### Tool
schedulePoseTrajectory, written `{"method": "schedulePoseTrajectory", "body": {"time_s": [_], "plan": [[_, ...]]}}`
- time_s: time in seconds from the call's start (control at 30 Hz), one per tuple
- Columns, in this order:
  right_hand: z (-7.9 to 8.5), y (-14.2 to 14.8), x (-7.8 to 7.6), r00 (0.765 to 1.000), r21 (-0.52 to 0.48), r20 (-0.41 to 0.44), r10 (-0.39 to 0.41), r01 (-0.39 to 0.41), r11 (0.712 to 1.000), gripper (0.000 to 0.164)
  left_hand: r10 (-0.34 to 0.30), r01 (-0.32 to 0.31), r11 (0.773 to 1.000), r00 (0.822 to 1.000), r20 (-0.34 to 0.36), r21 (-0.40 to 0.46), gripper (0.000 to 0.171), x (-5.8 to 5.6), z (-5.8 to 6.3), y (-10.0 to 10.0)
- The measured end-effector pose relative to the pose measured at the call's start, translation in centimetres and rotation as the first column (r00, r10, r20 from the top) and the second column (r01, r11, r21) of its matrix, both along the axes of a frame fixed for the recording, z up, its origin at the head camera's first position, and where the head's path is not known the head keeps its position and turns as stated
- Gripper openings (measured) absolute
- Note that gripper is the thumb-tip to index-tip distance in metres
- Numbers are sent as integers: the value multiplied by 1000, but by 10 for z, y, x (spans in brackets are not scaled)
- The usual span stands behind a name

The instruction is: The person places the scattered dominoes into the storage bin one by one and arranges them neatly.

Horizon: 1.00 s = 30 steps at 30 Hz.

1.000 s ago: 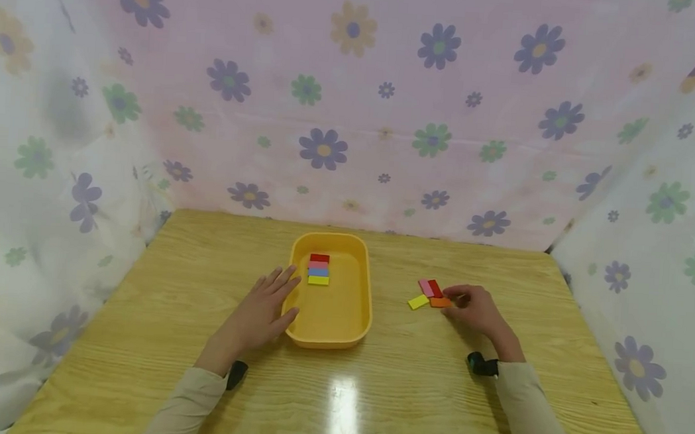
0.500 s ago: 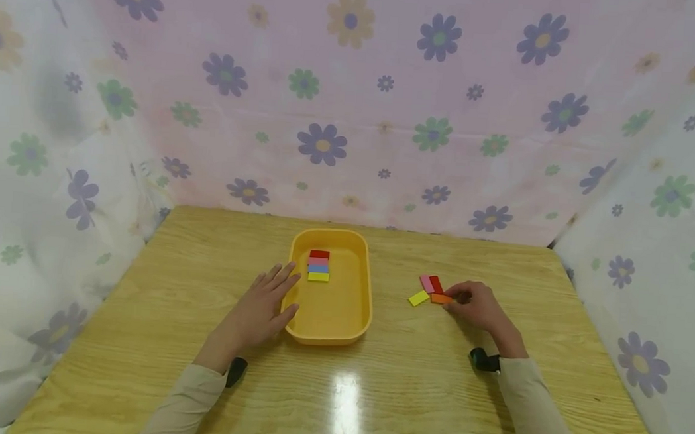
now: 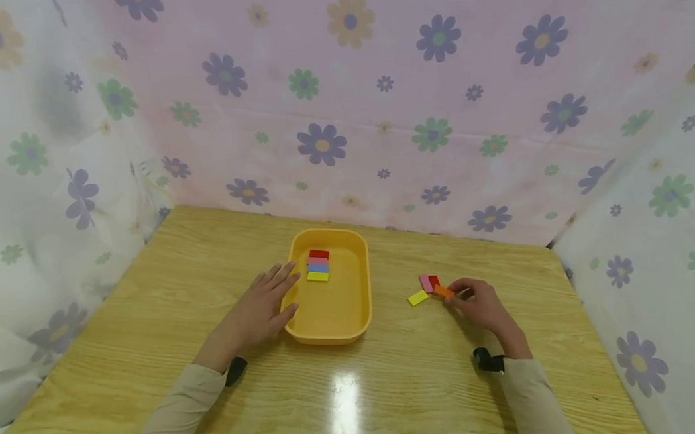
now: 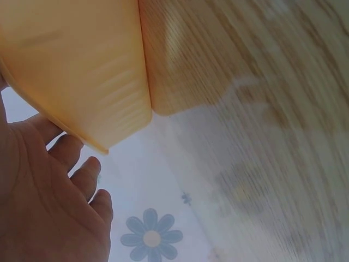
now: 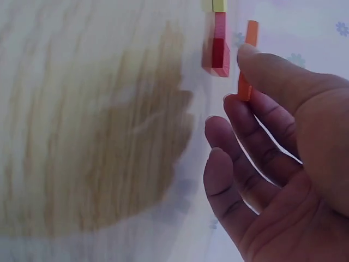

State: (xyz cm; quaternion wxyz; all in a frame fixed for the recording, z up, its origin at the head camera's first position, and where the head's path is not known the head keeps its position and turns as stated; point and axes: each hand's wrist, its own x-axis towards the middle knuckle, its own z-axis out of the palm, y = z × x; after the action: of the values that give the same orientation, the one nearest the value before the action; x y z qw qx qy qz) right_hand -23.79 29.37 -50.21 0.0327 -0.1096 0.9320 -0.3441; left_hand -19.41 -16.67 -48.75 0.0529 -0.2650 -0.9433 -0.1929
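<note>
My right hand [image 3: 479, 309] pinches an orange rectangular block [image 3: 443, 292] between thumb and fingers; in the right wrist view the orange block [image 5: 251, 34] is off the table, its other fingers loosely bent. Close beside it on the table lie a pink block [image 3: 425, 283], a red block [image 3: 434, 280] partly covered by the orange one, and a yellow block [image 3: 418, 298]. My left hand [image 3: 256, 311] rests with spread fingers on the left rim of a yellow plastic tray [image 3: 369, 291]. Inside the tray, red [image 3: 319, 254], pink, blue [image 3: 318, 268] and yellow blocks form a row.
The tray stands near the middle of the wooden table [image 3: 432, 395]. Flower-printed curtains [image 3: 378, 112] close in the back and both sides. Black wrist cameras [image 3: 487, 360] sit under both forearms.
My right hand has closed its pinch on the orange block and raised it off the table, slightly away from me. My left hand keeps its place on the tray rim.
</note>
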Motion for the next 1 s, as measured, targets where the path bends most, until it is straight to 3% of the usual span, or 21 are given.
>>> {"method": "schedulePoseTrajectory", "body": {"time_s": [0.27,0.43,0.6,0.73,1.0], "plan": [[6,1,3,995,-99,-98,-11,1,995,19,-1,1,1000,1000,5,-1,57,1,0,0],[5,-3,4,983,-243,-158,-97,57,968,22,1,-1,1000,1000,4,0,57,1,1,0],[1,-17,8,957,-447,-150,-247,157,880,25,2,-2,1000,1000,6,3,57,0,0,1],[6,-32,14,951,-563,-56,-305,222,796,25,2,-2,1000,1000,3,0,57,0,-1,1],[28,-61,31,981,-743,108,-163,189,642,33,2,-2,1000,1000,5,0,57,0,0,0]]}}
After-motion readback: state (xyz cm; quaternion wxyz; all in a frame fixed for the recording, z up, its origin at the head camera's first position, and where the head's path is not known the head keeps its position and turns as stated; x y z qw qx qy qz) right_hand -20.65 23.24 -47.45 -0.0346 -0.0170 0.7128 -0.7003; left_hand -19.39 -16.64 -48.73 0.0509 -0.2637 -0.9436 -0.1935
